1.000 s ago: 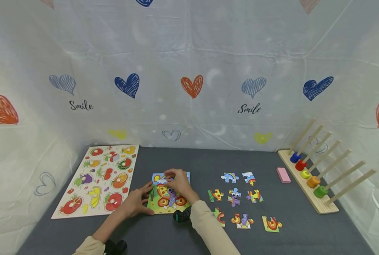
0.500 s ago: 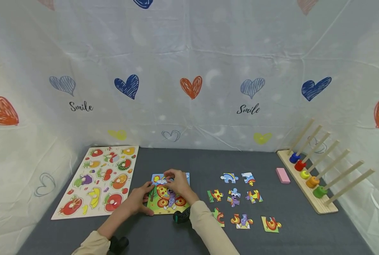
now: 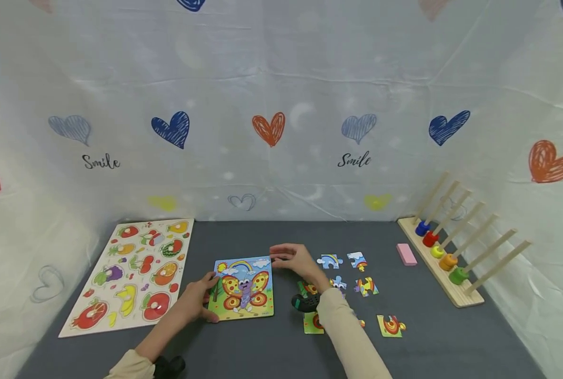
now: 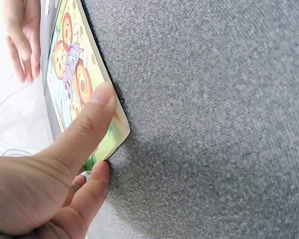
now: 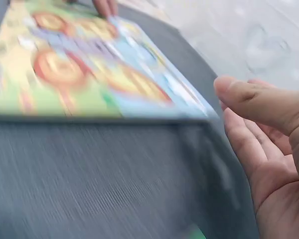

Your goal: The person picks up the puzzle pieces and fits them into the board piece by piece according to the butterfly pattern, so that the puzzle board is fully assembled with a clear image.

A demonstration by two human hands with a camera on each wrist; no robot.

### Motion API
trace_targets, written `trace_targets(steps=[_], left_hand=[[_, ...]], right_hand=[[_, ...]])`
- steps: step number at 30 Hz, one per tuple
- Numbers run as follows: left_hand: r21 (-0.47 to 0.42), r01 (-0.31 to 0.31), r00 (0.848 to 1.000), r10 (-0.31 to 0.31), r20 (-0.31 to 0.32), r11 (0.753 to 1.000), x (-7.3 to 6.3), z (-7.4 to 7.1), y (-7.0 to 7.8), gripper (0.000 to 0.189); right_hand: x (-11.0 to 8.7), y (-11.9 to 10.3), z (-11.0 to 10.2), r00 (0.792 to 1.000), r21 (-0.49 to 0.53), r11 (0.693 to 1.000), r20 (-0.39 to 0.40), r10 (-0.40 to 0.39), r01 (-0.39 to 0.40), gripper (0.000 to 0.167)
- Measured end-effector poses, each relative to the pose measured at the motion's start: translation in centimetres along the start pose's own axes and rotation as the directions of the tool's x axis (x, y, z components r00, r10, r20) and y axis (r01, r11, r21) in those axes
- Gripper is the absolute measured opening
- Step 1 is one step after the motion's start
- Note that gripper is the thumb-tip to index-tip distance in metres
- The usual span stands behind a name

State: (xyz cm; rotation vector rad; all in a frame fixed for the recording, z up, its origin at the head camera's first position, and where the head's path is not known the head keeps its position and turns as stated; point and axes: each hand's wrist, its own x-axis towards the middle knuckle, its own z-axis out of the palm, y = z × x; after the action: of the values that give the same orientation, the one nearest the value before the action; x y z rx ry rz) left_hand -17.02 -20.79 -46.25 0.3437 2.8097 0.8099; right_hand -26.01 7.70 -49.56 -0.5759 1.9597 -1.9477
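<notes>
A square butterfly puzzle board (image 3: pixel 241 288) lies on the grey table, its picture of a purple-bodied butterfly fully visible. My left hand (image 3: pixel 193 301) grips its left side. In the left wrist view, the thumb (image 4: pixel 84 122) lies over a corner of the board and a finger bends against the edge. My right hand (image 3: pixel 297 260) is at the board's far right corner with fingers extended. The right wrist view shows that hand (image 5: pixel 271 144) holding nothing, with a small gap between it and the blurred board (image 5: pixel 89 64).
Loose jigsaw pieces lie to the right, among them a rainbow piece (image 3: pixel 330 261) and an orange-swirl piece (image 3: pixel 391 326); my right forearm hides some. A pink block (image 3: pixel 406 255) and a wooden peg stand with coloured rings (image 3: pixel 448 261) are farther right. A fruit board (image 3: pixel 130 276) lies left.
My right hand has moved off the butterfly picture to the board's far right corner, uncovering it. The left hand stays at the left edge. The head view has shifted slightly.
</notes>
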Motion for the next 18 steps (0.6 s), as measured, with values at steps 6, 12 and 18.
trace_targets(steps=[6, 12, 18], left_hand=[[0.017, -0.009, 1.0, 0.009, 0.0, 1.0, 0.0, 0.1, 0.0, 0.094], [0.022, -0.015, 1.0, 0.015, 0.003, 1.0, 0.0, -0.1, 0.0, 0.093], [0.008, -0.02, 1.0, 0.019, 0.019, 1.0, -0.1, -0.3, 0.4, 0.093]], right_hand=[[-2.6, -0.5, -5.0, 0.997, -0.031, 0.999, -0.07, 0.02, -0.022, 0.044], [-5.1, -0.9, -9.5, 0.984, -0.037, 0.996, -0.165, 0.073, -0.08, 0.046], [-7.1, -0.9, -12.2, 0.963, -0.036, 0.991, -0.242, 0.119, -0.131, 0.049]])
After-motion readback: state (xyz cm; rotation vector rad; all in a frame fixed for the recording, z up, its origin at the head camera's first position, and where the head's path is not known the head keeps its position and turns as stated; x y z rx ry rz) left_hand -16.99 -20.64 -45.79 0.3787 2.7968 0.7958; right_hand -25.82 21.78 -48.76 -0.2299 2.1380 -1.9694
